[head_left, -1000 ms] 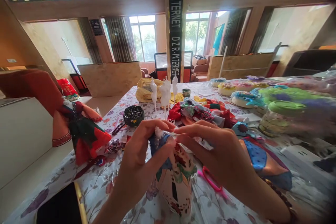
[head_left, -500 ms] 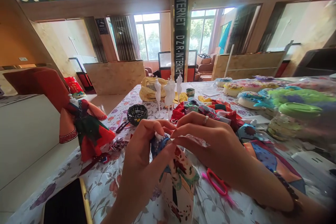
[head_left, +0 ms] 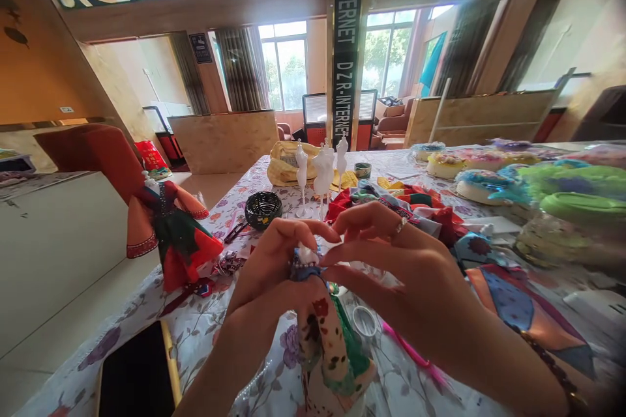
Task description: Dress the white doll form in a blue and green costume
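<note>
A small mannequin's dress stands upright before me, cream with red flowers and a green panel. Its blue collar carries a row of tiny beads, and the white neck pokes out above. My left hand is closed around the shoulder and collar from the left. On the other side, my right hand, with a ring and a bead bracelet, has thumb and fingertips pinched at the collar's edge. What lies between those tips is too small to make out. Beneath the right hand are a clear ring and a pink tool, partly covered.
A phone lies at the front left. Beyond it stands a dressed mannequin. Further back are a black basket, several bare white mannequins and piled fabric. A green-lidded jar is at right.
The dress has turned in my hands, so its green panel shows at the right. Both hands remain at the collar. My view has swung slightly left, and the red loop by the pink tool is now hidden.
</note>
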Tool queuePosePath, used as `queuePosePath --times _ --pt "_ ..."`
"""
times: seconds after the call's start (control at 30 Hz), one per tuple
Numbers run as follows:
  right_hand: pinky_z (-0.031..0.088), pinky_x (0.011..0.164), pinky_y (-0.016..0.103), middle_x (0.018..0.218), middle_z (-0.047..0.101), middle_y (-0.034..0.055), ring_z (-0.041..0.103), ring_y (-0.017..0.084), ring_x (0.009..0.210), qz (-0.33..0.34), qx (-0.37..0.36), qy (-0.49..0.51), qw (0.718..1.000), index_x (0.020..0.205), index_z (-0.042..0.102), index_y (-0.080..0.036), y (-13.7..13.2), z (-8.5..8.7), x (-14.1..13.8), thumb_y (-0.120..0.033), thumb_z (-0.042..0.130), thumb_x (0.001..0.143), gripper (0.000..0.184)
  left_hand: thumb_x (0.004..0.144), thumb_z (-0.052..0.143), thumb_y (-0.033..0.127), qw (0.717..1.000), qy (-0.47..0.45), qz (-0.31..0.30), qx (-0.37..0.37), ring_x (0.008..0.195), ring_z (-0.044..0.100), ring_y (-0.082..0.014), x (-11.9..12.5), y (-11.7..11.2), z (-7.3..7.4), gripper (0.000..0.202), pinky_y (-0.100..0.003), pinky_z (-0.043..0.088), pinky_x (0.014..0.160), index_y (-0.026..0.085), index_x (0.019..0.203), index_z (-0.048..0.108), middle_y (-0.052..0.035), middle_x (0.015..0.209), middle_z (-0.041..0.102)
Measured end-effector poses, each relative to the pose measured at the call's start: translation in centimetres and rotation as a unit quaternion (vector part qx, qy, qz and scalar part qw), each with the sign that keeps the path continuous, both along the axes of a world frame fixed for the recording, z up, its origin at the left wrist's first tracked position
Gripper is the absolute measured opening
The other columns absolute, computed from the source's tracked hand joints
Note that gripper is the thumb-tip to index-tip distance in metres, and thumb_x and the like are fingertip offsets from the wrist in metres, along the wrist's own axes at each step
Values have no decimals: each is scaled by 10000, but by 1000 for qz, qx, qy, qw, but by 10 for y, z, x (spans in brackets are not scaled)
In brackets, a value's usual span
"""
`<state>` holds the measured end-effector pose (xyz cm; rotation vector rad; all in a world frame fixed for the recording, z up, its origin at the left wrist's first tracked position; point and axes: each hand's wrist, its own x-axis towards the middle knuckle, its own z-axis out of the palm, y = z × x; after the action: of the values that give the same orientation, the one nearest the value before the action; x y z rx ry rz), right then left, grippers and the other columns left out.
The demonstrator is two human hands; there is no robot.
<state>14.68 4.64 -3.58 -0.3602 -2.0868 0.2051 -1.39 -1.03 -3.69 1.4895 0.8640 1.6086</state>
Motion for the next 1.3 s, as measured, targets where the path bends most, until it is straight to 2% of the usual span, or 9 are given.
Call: queuePosePath --times 0.23,0.37,0.5,0.67,0.77,0.93,1.0,1.17,1.3 --pt "567 749 246 1073 601 18 645 137 876 -34 1 -12 999 815 677 -278 -7 7 0 -182 620 834 114 691 536 -5 1000 -1 4 23 1150 517 -197 2 -6 -2 430 -265 516 869 285 1008 556 -9 1128 563" --pt "571 724 217 1072 615 32 636 141 919 -52 50 -18 997 817 678 -255 -13 9 1 -188 585 859 122 751 518 -4 1000 3 8 16 1181 484 -186 7 -11 -2 441 -261 497 900 311 1060 529 -1 1190 503" --pt "564 758 203 1057 620 52 618 145 969 -67 106 -31 992 762 659 -228 -18 12 2 -169 554 871 163 789 514 17 999 34 36 17 1165 486 -188 11 -15 -3 418 -296 491 923 324 1072 506 -1 1236 467" --pt "577 724 261 1035 645 70 641 175 903 -95 89 -54 990 770 657 -209 -22 15 1 -102 518 855 195 818 533 83 985 89 115 92 1156 495 -218 15 -15 -15 368 -404 482 945 334 1081 473 -15 1228 449" --pt "576 701 266 1008 652 77 647 180 873 -112 79 -71 988 781 650 -201 -23 15 0 -106 500 866 197 792 578 94 930 190 252 190 1183 456 -235 16 -17 -27 369 -469 410 1020 342 1059 526 -7 1220 444" --pt "565 699 241 1034 649 60 637 157 866 -143 66 -92 983 783 655 -198 -31 19 -1 -121 473 892 225 686 717 107 729 382 457 337 1069 500 -251 16 -23 -39 300 -489 433 982 274 921 636 -43 1101 494" --pt "558 682 223 1035 645 58 633 140 841 -152 54 -100 982 769 654 -188 -34 21 0 -115 458 896 245 659 743 104 676 410 495 360 1017 514 -253 18 -25 -39 284 -497 459 942 257 881 650 -58 1035 522" --pt "534 703 169 951 646 73 628 111 844 -116 55 -96 987 699 632 -160 -31 22 0 -97 449 890 272 625 770 122 640 420 524 374 954 534 -257 21 -24 -38 253 -502 469 898 240 824 667 -66 966 564" --pt "526 706 170 941 632 86 625 118 893 -82 36 -93 992 720 631 -134 -25 20 -2 -69 458 875 241 642 767 136 631 419 537 371 970 519 -255 22 -22 -41 242 -517 458 920 225 839 659 -78 985 542"
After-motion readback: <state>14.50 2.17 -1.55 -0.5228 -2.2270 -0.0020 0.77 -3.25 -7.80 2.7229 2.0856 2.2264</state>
